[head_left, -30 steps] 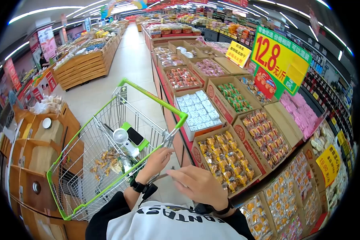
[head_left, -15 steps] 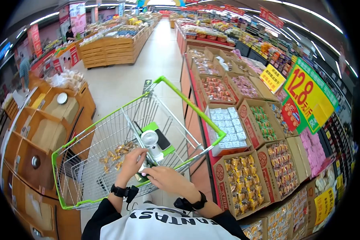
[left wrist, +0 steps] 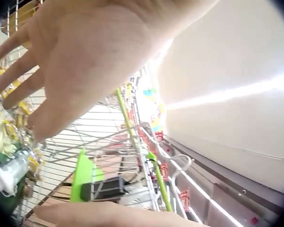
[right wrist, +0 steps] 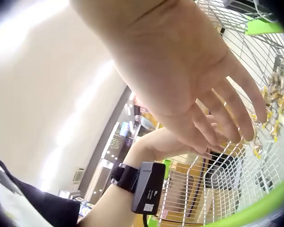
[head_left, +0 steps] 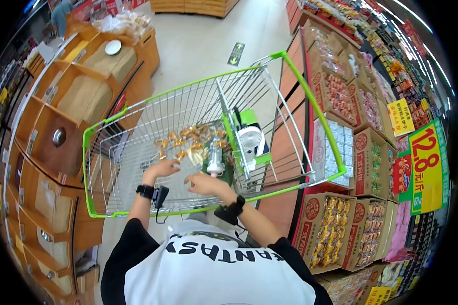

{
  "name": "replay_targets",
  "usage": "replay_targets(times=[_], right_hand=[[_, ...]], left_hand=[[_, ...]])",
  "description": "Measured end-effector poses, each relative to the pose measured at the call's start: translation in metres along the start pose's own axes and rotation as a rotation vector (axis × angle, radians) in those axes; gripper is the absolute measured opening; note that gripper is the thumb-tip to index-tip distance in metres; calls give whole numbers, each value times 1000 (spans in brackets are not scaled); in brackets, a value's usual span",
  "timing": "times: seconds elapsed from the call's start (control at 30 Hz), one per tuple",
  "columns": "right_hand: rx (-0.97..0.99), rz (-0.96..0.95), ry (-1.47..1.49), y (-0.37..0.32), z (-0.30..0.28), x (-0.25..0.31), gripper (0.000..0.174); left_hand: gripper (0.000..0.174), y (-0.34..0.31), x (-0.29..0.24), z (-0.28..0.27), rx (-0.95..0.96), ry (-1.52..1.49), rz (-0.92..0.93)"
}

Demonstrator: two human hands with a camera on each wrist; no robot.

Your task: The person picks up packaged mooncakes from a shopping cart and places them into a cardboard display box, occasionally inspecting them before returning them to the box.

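Over the near side of a wire shopping cart [head_left: 137,152] with green rims, my left hand [head_left: 160,170] hovers with nothing in it. In the left wrist view its fingers [left wrist: 19,71] spread loosely, palm bare. My right hand [head_left: 206,184] is just right of it, also holding nothing, fingers relaxed and pointing down in the right wrist view. Closest to the right hand, inside the basket, lies a clear bottle [head_left: 216,161] with a white cap. Gold-wrapped snacks [head_left: 180,138] are scattered beyond the hands.
On the cart's green seat flap [head_left: 247,118] lie a white handheld fan [head_left: 250,138] and a dark phone [head_left: 263,147], mostly behind the fan. Boxes of wrapped sweets [head_left: 331,231] line the right. A wooden display shelf [head_left: 71,137] stands left.
The view has tilted down toward the cart. Both hands came together beside the fan, a small white thing showing between them, then parted, the left moving left over the basket.
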State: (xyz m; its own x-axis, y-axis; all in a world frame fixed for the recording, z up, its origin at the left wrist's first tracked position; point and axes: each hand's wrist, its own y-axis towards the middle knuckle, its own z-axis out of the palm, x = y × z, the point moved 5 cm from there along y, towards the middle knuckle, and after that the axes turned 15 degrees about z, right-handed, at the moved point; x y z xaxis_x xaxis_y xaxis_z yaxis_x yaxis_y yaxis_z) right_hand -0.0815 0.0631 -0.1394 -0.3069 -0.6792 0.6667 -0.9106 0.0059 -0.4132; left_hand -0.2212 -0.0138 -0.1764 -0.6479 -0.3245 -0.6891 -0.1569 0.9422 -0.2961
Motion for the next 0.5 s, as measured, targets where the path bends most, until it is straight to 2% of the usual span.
replay_targets(times=[0.07,0.13,0.17,0.27,0.33,0.5], right_hand=[[7,74,-58,28,11,-15,33],[12,148,-122,52,18,-27,32],[-3,186,-92,62,17,-33,33],[-31,270,-49,90,16,-50,35],[-44,315,-35,105,16,-59,37],[-143,501,6,135,26,-101,53]], left_hand=[[39,5,37,4,-3,-76,-49],[36,17,91,8,-140,-40,4],[36,18,105,9,-132,-55,-8],[33,23,132,2,-149,-17,-54],[33,24,138,-3,-100,18,-159],[37,25,197,21,-112,59,-346]])
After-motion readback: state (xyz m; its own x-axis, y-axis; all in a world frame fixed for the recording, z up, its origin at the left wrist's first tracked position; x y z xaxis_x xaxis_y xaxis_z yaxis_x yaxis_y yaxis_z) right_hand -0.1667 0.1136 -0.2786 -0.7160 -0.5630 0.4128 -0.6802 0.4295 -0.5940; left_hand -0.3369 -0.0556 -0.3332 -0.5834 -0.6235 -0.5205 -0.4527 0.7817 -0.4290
